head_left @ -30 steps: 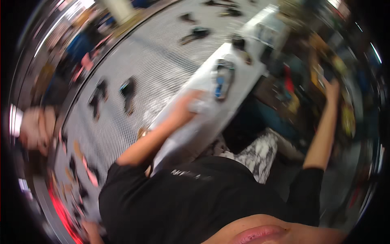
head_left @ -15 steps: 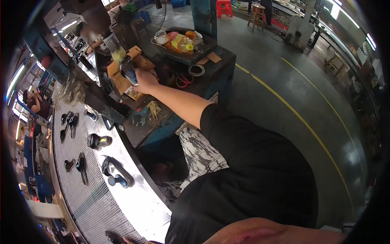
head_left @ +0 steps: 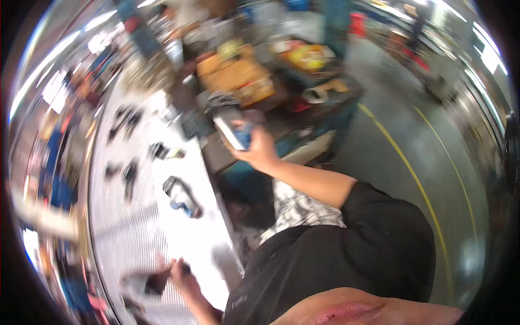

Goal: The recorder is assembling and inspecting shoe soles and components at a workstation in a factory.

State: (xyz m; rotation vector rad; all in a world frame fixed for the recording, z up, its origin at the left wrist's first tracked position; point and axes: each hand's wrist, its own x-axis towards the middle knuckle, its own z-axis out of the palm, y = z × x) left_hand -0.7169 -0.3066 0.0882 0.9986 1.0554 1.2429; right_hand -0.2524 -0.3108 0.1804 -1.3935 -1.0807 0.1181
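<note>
A: Head view, blurred by motion. Nearest: left hand (head_left: 181,273) rests low on the white surface (head_left: 141,227), fingers curled on a small dark object (head_left: 157,283); kind not legible.

B: Right side?

A: Right hand (head_left: 259,153) is raised off the surface, past its right edge, closed around a flat blue-and-white device (head_left: 234,131), tilted, held above a dark cart (head_left: 303,130).

B: Surface layout?

A: Long, pale, finely gridded, running from the lower left up and away. Its right edge borders a dark gap beside the person's patterned trousers (head_left: 300,208). On it, going outward: a blue-and-dark tool (head_left: 181,197) near the edge, then several small dark tools (head_left: 129,173) scattered mid-surface, more (head_left: 122,120) farther up. Exact kinds cannot be told.

B: Obstacles?

A: Cart top is crowded: cardboard boxes (head_left: 238,78), a roll of tape (head_left: 315,96), a tray of yellow items (head_left: 306,57). These sit just beyond the raised hand.

B: Open room?

A: Grey concrete floor (head_left: 422,162) to the right, with a yellow line (head_left: 411,173) curving across it. Workshop hall beyond; bright lights (head_left: 482,49) at far right, a red stool (head_left: 357,24) in the distance. Far left rim shows blurred colours, not resolvable.
</note>
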